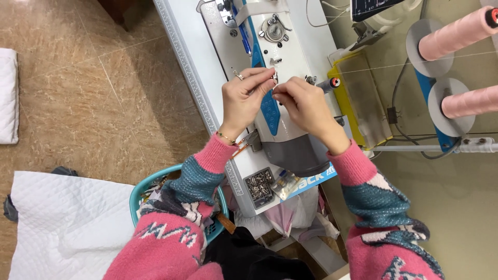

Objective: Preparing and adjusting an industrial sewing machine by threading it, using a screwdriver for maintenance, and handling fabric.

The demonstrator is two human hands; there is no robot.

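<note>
Here, thread hardly visible between both hands (275,96) over sewing machine (290,41)

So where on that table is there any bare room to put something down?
Bare tabletop lies right of the sewing machine, below the pink thread cones. A narrow strip runs beside the ruler edge. It is crowded around both hands at the machine, and near the small parts tray.

Sewing machine body (290,46): smooth glossy white plastic or enamel, blue trim. Thread guides (274,30), upper centre: bright metal. Thread cones (456,33), upper right: matt pink. Sleeves (171,228), lower frame: fuzzy knit. Basket (136,194), lower left: teal plastic. Quilted white cloth (62,228), lower left.
</note>
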